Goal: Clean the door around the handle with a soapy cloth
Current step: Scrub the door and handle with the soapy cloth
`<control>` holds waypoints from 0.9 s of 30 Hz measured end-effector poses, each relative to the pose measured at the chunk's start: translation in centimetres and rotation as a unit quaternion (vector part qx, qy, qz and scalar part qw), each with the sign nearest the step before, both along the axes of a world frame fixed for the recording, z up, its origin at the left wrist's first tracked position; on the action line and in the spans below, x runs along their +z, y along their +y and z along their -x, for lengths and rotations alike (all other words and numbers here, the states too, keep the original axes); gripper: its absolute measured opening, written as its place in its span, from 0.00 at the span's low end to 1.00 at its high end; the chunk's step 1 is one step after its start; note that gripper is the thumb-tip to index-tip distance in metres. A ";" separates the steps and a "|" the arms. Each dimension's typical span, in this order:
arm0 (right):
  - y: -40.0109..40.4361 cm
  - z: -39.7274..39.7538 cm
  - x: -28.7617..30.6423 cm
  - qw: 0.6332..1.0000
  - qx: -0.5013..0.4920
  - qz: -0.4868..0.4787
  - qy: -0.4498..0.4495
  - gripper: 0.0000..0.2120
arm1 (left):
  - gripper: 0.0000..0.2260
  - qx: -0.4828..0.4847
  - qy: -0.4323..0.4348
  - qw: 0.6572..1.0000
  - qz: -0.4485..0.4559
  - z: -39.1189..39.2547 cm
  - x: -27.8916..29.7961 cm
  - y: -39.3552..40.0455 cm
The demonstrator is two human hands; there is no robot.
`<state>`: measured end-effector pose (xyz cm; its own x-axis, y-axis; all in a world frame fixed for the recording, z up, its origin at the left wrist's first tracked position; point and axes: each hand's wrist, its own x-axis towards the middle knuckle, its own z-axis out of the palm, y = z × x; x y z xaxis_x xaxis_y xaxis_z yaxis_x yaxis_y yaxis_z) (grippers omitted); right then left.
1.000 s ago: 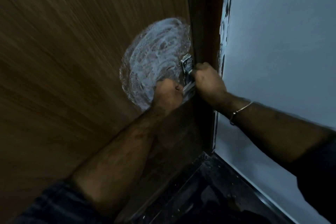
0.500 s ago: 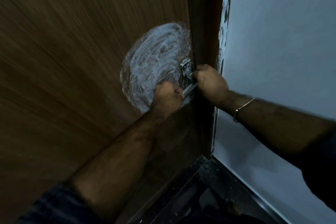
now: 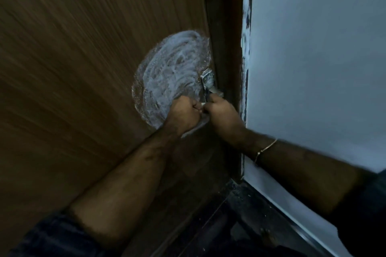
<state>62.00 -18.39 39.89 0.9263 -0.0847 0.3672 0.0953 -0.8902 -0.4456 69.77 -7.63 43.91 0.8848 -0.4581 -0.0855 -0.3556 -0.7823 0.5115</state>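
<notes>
Both hands sat right at the handle (image 3: 209, 84). Left hand (image 3: 183, 115) was a tight fist just left of it, a sliver of cloth (image 3: 203, 104) poking out, so the soft rag's balled up inside. Right hand (image 3: 224, 118) was curled closed just below the handle; couldn't tell what it gripped. Soapy swirl (image 3: 171, 75) spread up-left of the handle on the door (image 3: 83, 69). I'd guess everything's slick, so bunch that cloth firmly.
</notes>
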 end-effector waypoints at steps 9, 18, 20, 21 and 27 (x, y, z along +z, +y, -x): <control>2.0 0.4 -0.7 0.999 -0.003 -0.034 -0.030 0.10 | 0.10 -0.005 0.010 1.000 -0.020 0.0 0.0 0.1; 1.6 -0.8 -0.9 0.983 -0.096 -0.142 -0.073 0.11 | 0.11 -0.029 0.071 0.997 0.023 0.5 0.8 0.5; 3.6 0.2 -0.9 0.978 -0.014 -0.175 -0.109 0.12 | 0.14 -0.031 0.101 0.993 0.057 0.5 0.8 1.0; 4.4 0.6 -1.0 0.974 0.013 -0.205 -0.101 0.11 | 0.16 -0.023 0.115 0.990 0.075 0.4 0.8 1.1; 6.0 3.2 -3.5 0.854 -0.057 -0.503 0.121 0.10 | 0.22 0.041 0.159 0.973 0.163 1.2 1.2 2.1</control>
<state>58.83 -12.35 36.38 0.9296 -0.3389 -0.1450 -0.1690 -0.0423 -0.9847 68.55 -5.53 45.10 0.8721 -0.4357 -0.2226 -0.0822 -0.5790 0.8112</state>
